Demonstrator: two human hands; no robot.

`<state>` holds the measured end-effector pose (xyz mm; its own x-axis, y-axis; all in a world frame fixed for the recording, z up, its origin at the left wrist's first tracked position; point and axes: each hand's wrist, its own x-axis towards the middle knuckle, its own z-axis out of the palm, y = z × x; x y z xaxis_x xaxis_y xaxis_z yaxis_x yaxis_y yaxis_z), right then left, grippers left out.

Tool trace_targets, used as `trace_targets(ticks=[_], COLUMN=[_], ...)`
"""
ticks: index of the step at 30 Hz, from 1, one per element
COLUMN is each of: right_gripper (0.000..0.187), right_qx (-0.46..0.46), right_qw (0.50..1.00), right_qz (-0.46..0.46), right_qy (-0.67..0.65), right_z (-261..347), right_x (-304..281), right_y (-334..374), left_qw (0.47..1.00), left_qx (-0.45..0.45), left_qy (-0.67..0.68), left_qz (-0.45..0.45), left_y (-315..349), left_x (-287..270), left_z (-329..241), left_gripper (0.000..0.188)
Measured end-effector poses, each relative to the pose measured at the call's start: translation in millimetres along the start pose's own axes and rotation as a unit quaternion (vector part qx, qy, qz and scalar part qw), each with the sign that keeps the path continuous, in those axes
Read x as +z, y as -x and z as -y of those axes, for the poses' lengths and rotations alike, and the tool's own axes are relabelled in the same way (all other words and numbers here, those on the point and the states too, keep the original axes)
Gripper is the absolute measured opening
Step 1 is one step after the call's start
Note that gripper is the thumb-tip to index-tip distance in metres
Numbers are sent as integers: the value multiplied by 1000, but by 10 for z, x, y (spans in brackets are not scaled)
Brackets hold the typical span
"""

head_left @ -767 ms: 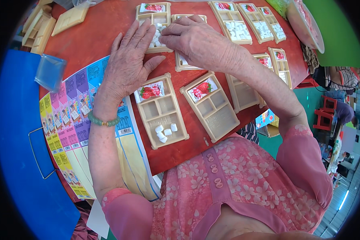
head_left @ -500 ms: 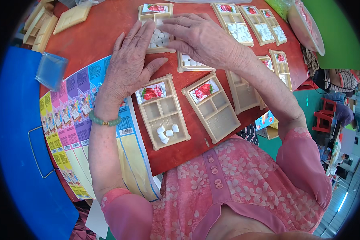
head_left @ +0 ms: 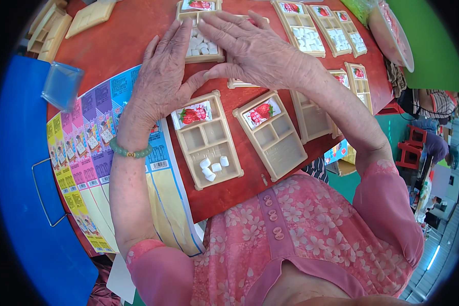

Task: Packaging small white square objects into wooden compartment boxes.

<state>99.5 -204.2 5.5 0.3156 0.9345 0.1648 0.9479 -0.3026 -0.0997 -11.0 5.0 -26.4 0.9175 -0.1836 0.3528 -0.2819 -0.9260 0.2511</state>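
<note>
I see my widest lane over the bare red tabletop (head_left: 130, 35), between the left hand (head_left: 160, 76) and the pale tray (head_left: 91, 19); the clear plastic box (head_left: 62, 85) narrows its near end. Both thumbs, nearly meeting, bar the near side of the marshmallow-filled tray (head_left: 204, 59). The right hand (head_left: 262, 55) and right forearm (head_left: 344, 109) block the space over the trays beneath.

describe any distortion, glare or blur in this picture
Head view, rim: black fisheye border cuts the blue panel in an arc; head view, lower right: the tube light glares white; head view, top: the left hand and right hand look fairly sharp; head view, right: red stools look softer.
</note>
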Motion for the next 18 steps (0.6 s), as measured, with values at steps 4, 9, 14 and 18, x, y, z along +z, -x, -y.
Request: trace_targets(ticks=[4, 9, 14, 18], right_gripper=[89, 94, 97, 97], right_qx=[-7, -8, -10, -13], right_qw=[999, 1000, 999, 1000], right_qz=[-50, 29, 37, -4], right_qy=[-4, -7, -24, -11], right_z=[75, 121, 119, 145], right_x=[40, 63, 89, 98], right_y=[-27, 25, -15, -45], left_qw=[1000, 999, 997, 994], left_qx=[5, -6, -18, -36], left_qy=[10, 47, 75, 108], left_qz=[-16, -5, -28, -3], left_y=[13, -13, 32, 5], left_x=[14, -39, -34, -67], left_z=[12, -30, -6, 11], left_gripper=[97, 103, 106, 115])
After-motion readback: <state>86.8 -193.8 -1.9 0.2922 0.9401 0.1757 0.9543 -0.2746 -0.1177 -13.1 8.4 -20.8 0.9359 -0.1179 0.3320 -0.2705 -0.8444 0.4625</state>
